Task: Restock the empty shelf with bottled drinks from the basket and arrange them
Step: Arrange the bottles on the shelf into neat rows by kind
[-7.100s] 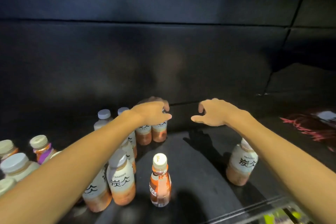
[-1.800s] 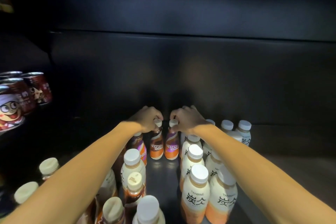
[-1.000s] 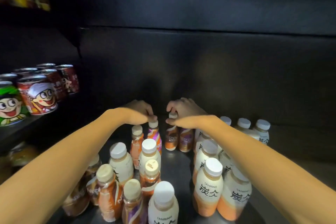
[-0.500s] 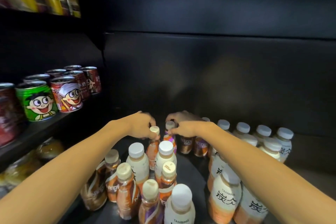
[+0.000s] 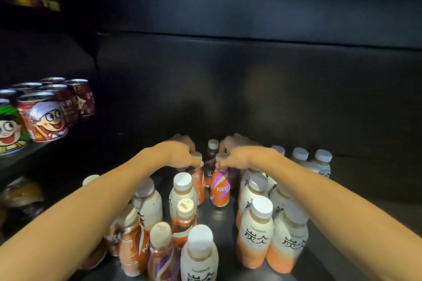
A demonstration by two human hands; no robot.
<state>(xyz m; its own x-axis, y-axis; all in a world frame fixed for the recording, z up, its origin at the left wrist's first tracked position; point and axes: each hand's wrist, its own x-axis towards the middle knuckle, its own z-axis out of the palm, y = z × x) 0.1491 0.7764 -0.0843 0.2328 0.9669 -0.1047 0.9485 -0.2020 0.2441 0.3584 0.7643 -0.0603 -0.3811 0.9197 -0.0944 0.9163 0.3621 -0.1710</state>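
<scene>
two bare hands reach to the back of the dark shelf (image 5: 342,189), each curled round the neck of a small coffee bottle. the left hand (image 5: 180,155) grips the cream cap end of an orange-labelled coffee bottle (image 5: 198,183), and the right hand (image 5: 237,157) pinches just under the cap of an orange and purple nescafe bottle (image 5: 219,186); both bottles stand upright on the shelf floor, just beside each other. between the two hands, a little further back, a dark brown coffee bottle with a white cap (image 5: 212,150) stands upright. to the right, white-capped milky tea bottles with peach bases (image 5: 255,232) stand in rows running to the back wall. to the left and front, a looser cluster of mixed tea and coffee bottles (image 5: 159,242) crowds under the left forearm. on a neighbouring shelf at the far left sit red and green cartoon-faced cans (image 5: 43,116). the basket is out of view.
</scene>
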